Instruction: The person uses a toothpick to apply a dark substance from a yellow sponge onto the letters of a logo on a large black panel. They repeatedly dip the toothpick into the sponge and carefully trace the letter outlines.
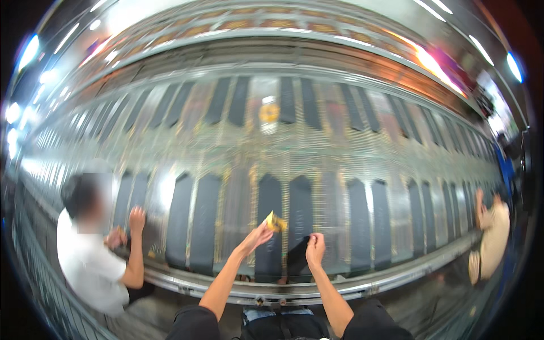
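In front of me a broad sheet of pale, glossy mesh (293,148) carries rows of black pointed strips (269,195), apparently fabric. My left hand (257,238) is raised over one of the near strips. It pinches a small yellow piece with dark marks (276,222), too blurred to identify. My right hand (315,250) is closed at the edge of the neighbouring black strip (300,199), which bears pale lettering. A darker fold of that strip (299,255) rises to its fingertips. Along the far row lies a blurred yellow and white object (268,114).
A metal rail (272,293) runs along the sheet's near side, just before my body. At left, a person in a white top (91,259) works at the same sheet; another in a beige top (495,240) is at right. A long machine frame (280,32) spans the back.
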A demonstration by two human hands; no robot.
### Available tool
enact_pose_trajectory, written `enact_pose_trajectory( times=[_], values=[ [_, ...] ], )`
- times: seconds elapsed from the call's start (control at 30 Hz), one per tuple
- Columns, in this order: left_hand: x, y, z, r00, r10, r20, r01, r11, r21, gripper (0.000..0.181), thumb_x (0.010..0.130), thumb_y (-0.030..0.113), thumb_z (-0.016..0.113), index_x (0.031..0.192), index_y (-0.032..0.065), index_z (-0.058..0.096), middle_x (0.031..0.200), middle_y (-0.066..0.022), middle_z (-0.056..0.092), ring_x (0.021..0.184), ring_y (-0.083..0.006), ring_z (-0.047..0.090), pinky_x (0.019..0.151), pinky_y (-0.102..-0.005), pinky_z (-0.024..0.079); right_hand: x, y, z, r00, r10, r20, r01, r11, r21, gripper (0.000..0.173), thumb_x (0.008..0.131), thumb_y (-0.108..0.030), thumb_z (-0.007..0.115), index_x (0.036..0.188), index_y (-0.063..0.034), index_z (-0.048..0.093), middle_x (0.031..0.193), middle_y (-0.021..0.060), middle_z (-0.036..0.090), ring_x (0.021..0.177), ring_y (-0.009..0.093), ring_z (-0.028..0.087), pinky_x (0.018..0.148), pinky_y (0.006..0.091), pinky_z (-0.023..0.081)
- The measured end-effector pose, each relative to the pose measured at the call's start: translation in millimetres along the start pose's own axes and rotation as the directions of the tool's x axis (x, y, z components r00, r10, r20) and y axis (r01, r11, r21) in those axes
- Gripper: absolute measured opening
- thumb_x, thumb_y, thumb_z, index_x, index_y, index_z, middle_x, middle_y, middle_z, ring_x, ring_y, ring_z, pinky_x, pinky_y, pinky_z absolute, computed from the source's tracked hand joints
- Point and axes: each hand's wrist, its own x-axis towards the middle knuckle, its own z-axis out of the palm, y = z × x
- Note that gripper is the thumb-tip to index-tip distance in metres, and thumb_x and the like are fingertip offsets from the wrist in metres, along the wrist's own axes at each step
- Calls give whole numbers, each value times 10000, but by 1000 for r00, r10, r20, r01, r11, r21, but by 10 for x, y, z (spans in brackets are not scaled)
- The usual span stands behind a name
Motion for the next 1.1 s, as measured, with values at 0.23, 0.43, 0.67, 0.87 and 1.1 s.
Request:
enact_pose_trajectory(
  times=[0.23, 0.43, 0.67, 0.87, 1.1],
  values=[
    [-983, 5, 781, 985, 171, -34, -168, 982, 82, 439, 1046, 286, 470, 1282, -77, 544, 1219, -146, 652, 1090, -223, 656, 980, -337, 509, 210, -111, -1096, 942, 300, 151, -329, 738, 589, 134, 1014, -169, 524, 1029, -49, 583, 726, -2, 533, 616, 64, 480, 531, 213, 371],
    [-1437, -521, 961, 990, 47, -130, -53, 998, -39, 310, 1028, 235, 516, 1115, -36, 639, 994, -91, 696, 867, -168, 684, 789, -317, 571, -393, 61, -1565, 929, 365, -57, -293, 821, 489, 133, 989, -184, 575, 1028, -57, 584, 743, -20, 546, 639, 50, 486, 536, 220, 379],
    [-1495, -268, 801, 996, 23, -84, -12, 991, 131, 254, 993, 243, 567, 962, 10, 665, 779, -55, 660, 659, -157, 656, 634, -301, 566, -1184, 334, -1053, 865, 482, -140, -368, 799, 475, 163, 931, -162, 672, 1013, -35, 613, 707, -53, 575, 593, 35, 480, 513, 209, 370],
    [-1784, 411, 787, 966, 227, -124, -193, 951, 241, 272, 991, 280, 568, 886, 44, 656, 685, 5, 588, 564, -109, 613, 535, -315, 578, -1153, -855, -1175, 973, 66, -219, -31, 986, 161, 187, 880, -178, 683, 918, 1, 716, 617, -35, 541, 570, 50, 442, 513, 264, 366],
    [-2074, 736, 1108, 911, 373, -177, -288, 881, 374, 314, 986, 273, 575, 1008, -18, 689, 773, -29, 630, 618, -101, 620, 525, -291, 567, -897, -2127, -1651, 988, -138, -71, 153, 950, 274, 119, 944, -112, 617, 946, -16, 686, 730, -45, 598, 638, 21, 480, 555, 217, 399]
  ],
)
